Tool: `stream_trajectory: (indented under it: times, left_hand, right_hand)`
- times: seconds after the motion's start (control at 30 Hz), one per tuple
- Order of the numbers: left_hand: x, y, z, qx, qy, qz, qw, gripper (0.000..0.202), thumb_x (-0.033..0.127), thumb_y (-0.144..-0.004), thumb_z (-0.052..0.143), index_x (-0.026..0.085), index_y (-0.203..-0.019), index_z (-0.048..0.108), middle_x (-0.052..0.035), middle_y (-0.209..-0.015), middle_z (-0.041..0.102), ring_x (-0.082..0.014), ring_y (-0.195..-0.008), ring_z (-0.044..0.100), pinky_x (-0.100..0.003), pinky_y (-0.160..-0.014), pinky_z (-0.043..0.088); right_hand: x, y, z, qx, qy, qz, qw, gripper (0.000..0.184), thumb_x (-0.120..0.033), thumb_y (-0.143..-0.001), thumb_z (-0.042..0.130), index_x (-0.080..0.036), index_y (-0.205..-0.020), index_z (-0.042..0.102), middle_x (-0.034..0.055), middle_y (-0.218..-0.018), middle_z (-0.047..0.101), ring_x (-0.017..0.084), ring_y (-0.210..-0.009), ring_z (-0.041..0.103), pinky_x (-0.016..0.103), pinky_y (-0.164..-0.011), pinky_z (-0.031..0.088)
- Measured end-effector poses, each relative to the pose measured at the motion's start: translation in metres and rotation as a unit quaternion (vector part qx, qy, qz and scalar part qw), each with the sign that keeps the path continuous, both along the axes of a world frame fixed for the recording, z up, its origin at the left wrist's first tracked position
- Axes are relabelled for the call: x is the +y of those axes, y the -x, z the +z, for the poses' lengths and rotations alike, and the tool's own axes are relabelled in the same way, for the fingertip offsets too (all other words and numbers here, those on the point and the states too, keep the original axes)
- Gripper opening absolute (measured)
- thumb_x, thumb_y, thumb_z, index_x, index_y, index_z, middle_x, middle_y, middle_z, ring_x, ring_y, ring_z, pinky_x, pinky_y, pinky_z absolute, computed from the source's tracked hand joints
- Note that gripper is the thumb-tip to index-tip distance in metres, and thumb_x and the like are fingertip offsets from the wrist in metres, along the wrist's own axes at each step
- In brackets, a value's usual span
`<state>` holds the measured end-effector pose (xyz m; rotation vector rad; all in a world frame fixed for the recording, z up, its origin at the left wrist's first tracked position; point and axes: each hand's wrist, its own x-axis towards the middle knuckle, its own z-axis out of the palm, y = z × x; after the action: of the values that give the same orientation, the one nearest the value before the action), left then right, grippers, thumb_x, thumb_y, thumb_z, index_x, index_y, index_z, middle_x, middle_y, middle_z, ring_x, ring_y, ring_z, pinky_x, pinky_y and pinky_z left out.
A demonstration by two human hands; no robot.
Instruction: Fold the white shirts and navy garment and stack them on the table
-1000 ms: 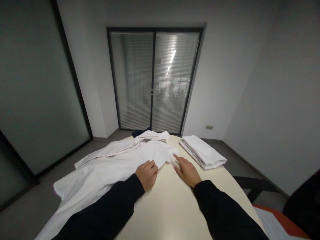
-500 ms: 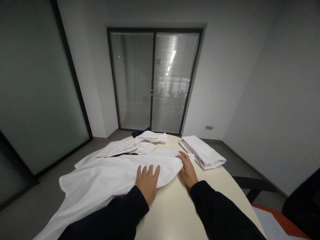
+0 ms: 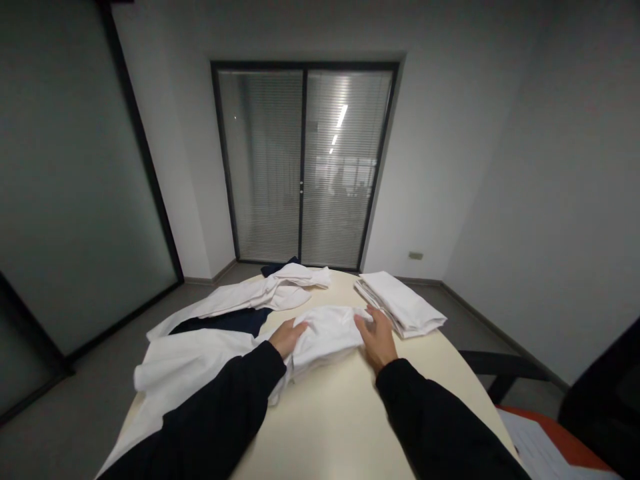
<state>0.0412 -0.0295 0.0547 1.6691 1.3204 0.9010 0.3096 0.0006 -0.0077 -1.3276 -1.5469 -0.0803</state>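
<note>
A white garment (image 3: 327, 333) lies bunched on the cream table (image 3: 345, 413) between my two hands. My left hand (image 3: 285, 337) grips its left side, with the fingertips tucked into the folds. My right hand (image 3: 376, 339) holds its right edge, fingers curled onto the cloth. The rest of this garment (image 3: 190, 363) trails to the left, over the table's edge and under my left sleeve. Just beyond my right hand sits a neat stack of folded white cloths (image 3: 400, 303).
Another white garment (image 3: 250, 297) lies spread at the table's far left, with a dark blue cloth (image 3: 220, 322) showing beneath it. An orange seat with papers (image 3: 545, 443) and a black chair (image 3: 600, 400) stand at the right. A glass door with blinds (image 3: 303, 167) is ahead.
Both hands have drawn the white garment together into a bunch near the table's middle. That uncovered the dark blue cloth on the left. My left hand went from flat to gripping.
</note>
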Motion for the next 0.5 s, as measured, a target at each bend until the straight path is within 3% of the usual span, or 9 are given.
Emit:
stream_trajectory:
  times: [0.07,0.13,0.23,0.27,0.37,0.43,0.5]
  left_hand:
    - [0.003,-0.003,-0.002,0.019,-0.038,0.044,0.998,0.038,0.014,-0.077,0.051,0.013,-0.114,0.058,-0.0104,-0.110,0.067,-0.0242,-0.100,0.063,-0.036,-0.093,0.046]
    - [-0.005,-0.008,0.005,0.051,-0.146,0.063,0.986,0.054,0.009,-0.074,0.050,0.013,-0.127,0.048,-0.0127,-0.120,0.061,-0.0226,-0.103,0.060,-0.037,-0.096,0.043]
    - [-0.028,-0.023,0.022,0.160,-0.315,-0.010,0.935,0.048,0.022,-0.080,0.056,0.018,-0.128,0.049,-0.0118,-0.126,0.057,-0.0259,-0.115,0.053,-0.042,-0.104,0.036]
    - [-0.036,-0.029,0.025,0.207,-0.324,-0.052,0.922,0.050,0.035,-0.080,0.061,0.019,-0.126,0.052,-0.0118,-0.126,0.058,-0.0290,-0.117,0.052,-0.045,-0.106,0.033]
    - [-0.048,-0.045,0.018,0.332,-0.294,-0.095,0.891,0.096,0.061,-0.059,0.075,0.016,-0.138,0.046,-0.0192,-0.141,0.046,-0.0442,-0.129,0.038,-0.059,-0.110,0.019]
    - [-0.045,-0.050,0.001,0.383,-0.264,-0.094,0.880,0.107,0.058,-0.055,0.079,0.014,-0.144,0.039,-0.0224,-0.147,0.038,-0.0489,-0.133,0.029,-0.064,-0.109,0.013]
    - [-0.036,-0.051,-0.015,0.395,-0.225,-0.097,0.885,0.087,0.043,-0.065,0.075,0.017,-0.142,0.044,-0.0202,-0.144,0.044,-0.0455,-0.130,0.038,-0.061,-0.106,0.024]
  right_hand:
    - [0.001,-0.003,0.001,-0.017,0.004,0.004,1.000,0.032,-0.046,-0.089,0.050,-0.018,-0.095,0.062,0.0120,-0.099,0.065,0.027,-0.099,0.057,0.045,-0.094,0.041]
    - [0.000,-0.004,0.004,-0.032,-0.004,-0.008,0.999,0.029,-0.044,-0.091,0.049,-0.019,-0.088,0.063,0.0094,-0.088,0.065,0.026,-0.091,0.056,0.043,-0.088,0.042]
    - [-0.004,-0.003,0.011,-0.036,-0.017,-0.033,0.999,0.029,-0.045,-0.090,0.052,-0.019,-0.083,0.064,0.0083,-0.083,0.065,0.026,-0.089,0.053,0.041,-0.086,0.041]
    - [-0.006,-0.002,0.013,-0.034,-0.017,-0.039,0.999,0.030,-0.046,-0.090,0.053,-0.019,-0.083,0.065,0.0083,-0.083,0.065,0.027,-0.090,0.052,0.041,-0.086,0.040]
    - [-0.010,-0.001,0.016,-0.027,-0.013,-0.043,0.999,0.031,-0.047,-0.088,0.055,-0.019,-0.082,0.067,0.0084,-0.082,0.065,0.027,-0.092,0.051,0.040,-0.085,0.040]
    - [-0.012,0.000,0.016,-0.025,-0.011,-0.036,0.999,0.030,-0.047,-0.088,0.056,-0.020,-0.081,0.067,0.0077,-0.081,0.064,0.027,-0.093,0.051,0.040,-0.085,0.041]
    - [-0.012,0.001,0.016,-0.031,-0.015,-0.015,0.999,0.028,-0.045,-0.088,0.057,-0.020,-0.079,0.066,0.0069,-0.080,0.064,0.027,-0.094,0.051,0.040,-0.087,0.041]
